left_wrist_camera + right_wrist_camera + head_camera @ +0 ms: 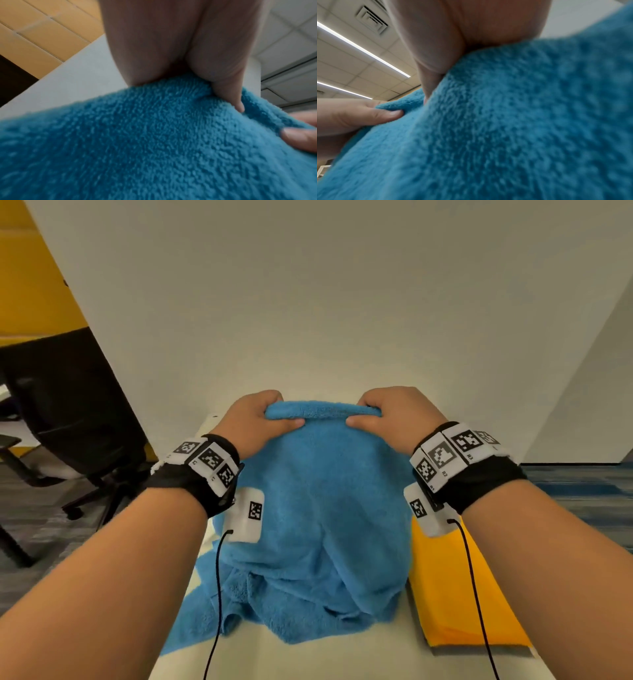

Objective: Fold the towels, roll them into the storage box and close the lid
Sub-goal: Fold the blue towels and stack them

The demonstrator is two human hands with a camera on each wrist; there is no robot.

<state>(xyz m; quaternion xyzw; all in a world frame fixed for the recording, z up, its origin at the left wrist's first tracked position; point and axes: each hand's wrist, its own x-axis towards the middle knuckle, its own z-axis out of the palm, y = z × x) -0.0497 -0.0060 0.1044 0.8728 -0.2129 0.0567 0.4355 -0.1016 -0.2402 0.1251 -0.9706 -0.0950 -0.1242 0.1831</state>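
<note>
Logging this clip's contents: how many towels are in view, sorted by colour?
Blue towel: 1, its top edge held by the left hand and right hand.
Orange towel: 1, lying flat beside it.
Total: 2 towels.

You see a blue towel [318, 508] of thick, matt terry cloth with a fuzzy looped pile. Beside it, the orange towel [459, 587] looks flatter and smoother. The white table [308, 659] is matt and smooth.

The towel [318, 508] lies on the table [342, 655], a folded cloth [459, 594] just right of it.
</note>
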